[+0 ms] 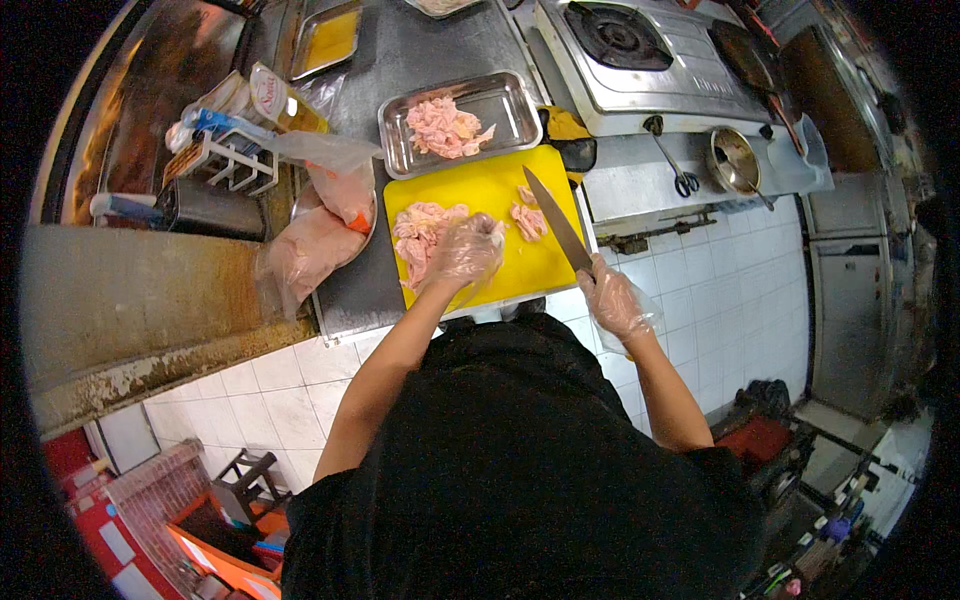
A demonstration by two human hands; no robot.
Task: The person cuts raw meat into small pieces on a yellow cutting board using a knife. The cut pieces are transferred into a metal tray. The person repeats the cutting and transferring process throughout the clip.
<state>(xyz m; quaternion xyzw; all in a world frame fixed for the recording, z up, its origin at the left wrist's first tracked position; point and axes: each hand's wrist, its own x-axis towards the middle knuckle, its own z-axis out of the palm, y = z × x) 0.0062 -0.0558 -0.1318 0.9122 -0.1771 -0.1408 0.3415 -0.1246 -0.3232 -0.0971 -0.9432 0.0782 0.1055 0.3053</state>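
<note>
My left hand [469, 251], in a clear plastic glove, is over a yellow cutting board [517, 274], at the right edge of a pile of raw pale-pink meat [421, 232]. Its fingers are bunched; whether they pinch a piece is unclear. My gloved right hand [616, 300] grips a large knife [559, 221] by the handle, its blade slanting up and left over the board's right side. Cut meat pieces [529, 221] lie just left of the blade. Beyond the board, a steel tray [517, 105] holds more meat strips [446, 127].
Left of the board, bagged raw meat [315, 251] rests in a metal bowl, near a white rack [240, 161] and an oil pouch [281, 101]. A tray of yellow liquid [332, 39] stands farther back. Rightward are a gas stove [637, 60], scissors [675, 165] and a steel bowl [733, 157].
</note>
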